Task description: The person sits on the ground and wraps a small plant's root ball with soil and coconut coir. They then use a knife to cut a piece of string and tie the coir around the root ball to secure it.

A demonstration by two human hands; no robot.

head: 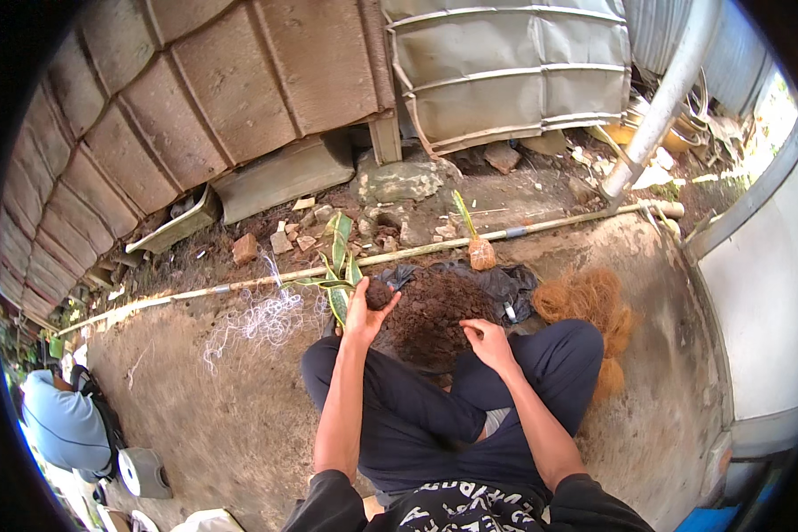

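Note:
My left hand [366, 314] holds a dark ball of soil [378, 294] at the base of a variegated snake plant [336, 279], whose yellow-edged leaves point away from me. Over the near right side of a heap of dark soil [439, 306] is my right hand [484, 339], fingers loosely curled, nothing visible in them. The heap lies on black plastic sheeting [515, 286]. A small plant with a fibre-wrapped root ball [482, 254] stands beyond it. Brown coconut fibre [585, 306] is piled to the right, and tangled white string [266, 319] lies to the left.
A long pole [412, 251] crosses the ground beyond the heap, with broken bricks [245, 249] behind it. A small white bottle [509, 311] lies on the plastic. A metal post [658, 106] rises at the upper right. At the far left is a person in light blue [63, 422].

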